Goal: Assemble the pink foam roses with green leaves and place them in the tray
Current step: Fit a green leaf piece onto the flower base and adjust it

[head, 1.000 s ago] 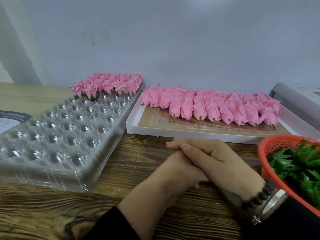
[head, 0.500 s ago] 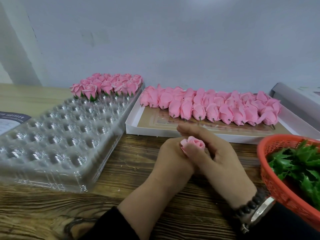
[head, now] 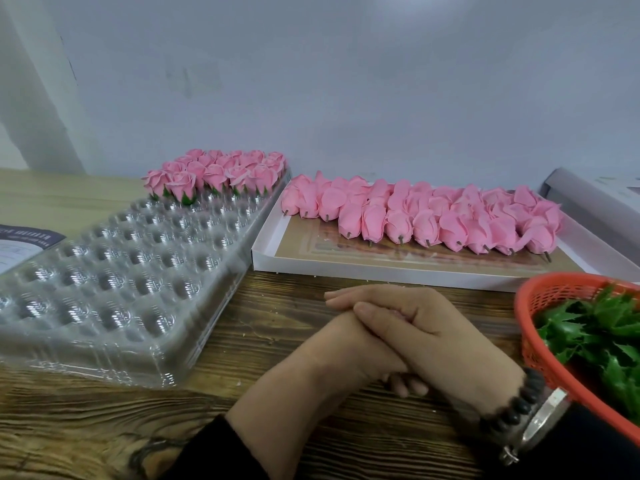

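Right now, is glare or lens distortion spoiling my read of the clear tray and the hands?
Head view: bright glints speckle the clear tray, so the walls between its cups blur together. Wide-angle bend curves the table edge and stretches the orange basket at the right border. Light is soft and even, with faint shadows. The left hand and right hand are sharp, clasped; whether they enclose anything is hidden.

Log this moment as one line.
hands: right hand clasped over left hand, contents hidden | clear plastic cavity tray: far rows filled | orange mesh basket: green leaves

table [head: 284, 344] | tray [head: 114, 306] | box [head: 346, 266] | basket [head: 530, 306] | leaflet [head: 20, 242]
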A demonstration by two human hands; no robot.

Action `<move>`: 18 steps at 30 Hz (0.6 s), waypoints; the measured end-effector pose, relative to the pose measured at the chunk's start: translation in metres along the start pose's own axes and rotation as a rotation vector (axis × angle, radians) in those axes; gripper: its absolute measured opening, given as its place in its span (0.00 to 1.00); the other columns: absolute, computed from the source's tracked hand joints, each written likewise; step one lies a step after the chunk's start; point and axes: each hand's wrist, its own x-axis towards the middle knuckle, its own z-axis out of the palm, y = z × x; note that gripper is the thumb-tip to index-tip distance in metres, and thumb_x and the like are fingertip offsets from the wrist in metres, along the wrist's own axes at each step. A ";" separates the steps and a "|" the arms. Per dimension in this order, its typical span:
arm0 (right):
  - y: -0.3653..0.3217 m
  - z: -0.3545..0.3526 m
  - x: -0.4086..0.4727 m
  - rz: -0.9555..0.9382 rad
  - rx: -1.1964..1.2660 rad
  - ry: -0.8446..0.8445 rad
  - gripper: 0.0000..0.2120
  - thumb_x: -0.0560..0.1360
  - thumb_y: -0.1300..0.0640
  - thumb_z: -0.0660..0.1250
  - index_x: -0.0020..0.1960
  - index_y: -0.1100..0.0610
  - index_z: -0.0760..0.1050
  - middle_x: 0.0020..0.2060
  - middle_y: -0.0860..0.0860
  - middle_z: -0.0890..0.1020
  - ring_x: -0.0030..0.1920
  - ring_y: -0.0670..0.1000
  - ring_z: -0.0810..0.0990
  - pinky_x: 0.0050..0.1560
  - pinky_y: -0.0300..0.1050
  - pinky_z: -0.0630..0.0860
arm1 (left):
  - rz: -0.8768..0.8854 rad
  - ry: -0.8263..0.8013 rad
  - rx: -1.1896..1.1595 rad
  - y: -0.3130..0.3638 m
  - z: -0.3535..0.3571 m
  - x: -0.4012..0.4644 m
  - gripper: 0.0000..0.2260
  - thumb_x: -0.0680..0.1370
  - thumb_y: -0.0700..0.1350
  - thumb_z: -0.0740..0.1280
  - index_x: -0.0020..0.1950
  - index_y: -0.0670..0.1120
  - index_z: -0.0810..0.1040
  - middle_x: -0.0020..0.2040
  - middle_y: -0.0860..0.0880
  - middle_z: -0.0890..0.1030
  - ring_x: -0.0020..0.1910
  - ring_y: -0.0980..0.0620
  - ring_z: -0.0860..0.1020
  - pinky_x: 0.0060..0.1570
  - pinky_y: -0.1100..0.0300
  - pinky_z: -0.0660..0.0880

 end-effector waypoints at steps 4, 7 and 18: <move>-0.001 -0.002 -0.004 -0.023 0.089 0.016 0.13 0.75 0.56 0.66 0.57 0.42 0.77 0.48 0.41 0.83 0.28 0.49 0.82 0.28 0.39 0.77 | 0.109 0.038 0.089 0.004 -0.001 -0.002 0.13 0.75 0.36 0.64 0.31 0.47 0.71 0.20 0.53 0.72 0.22 0.57 0.70 0.26 0.66 0.68; 0.005 -0.002 -0.004 -0.095 0.076 0.177 0.24 0.66 0.50 0.74 0.61 0.42 0.73 0.55 0.39 0.80 0.51 0.38 0.80 0.47 0.27 0.74 | 0.271 0.113 0.103 0.006 -0.004 -0.001 0.10 0.75 0.35 0.66 0.36 0.46 0.76 0.29 0.53 0.78 0.31 0.59 0.75 0.33 0.67 0.71; 0.009 0.016 0.000 -0.151 0.055 0.428 0.16 0.71 0.39 0.56 0.51 0.41 0.78 0.48 0.35 0.82 0.51 0.35 0.78 0.50 0.28 0.71 | 0.304 0.379 0.212 -0.006 0.005 0.010 0.12 0.74 0.41 0.64 0.33 0.55 0.74 0.32 0.54 0.79 0.36 0.62 0.78 0.36 0.69 0.73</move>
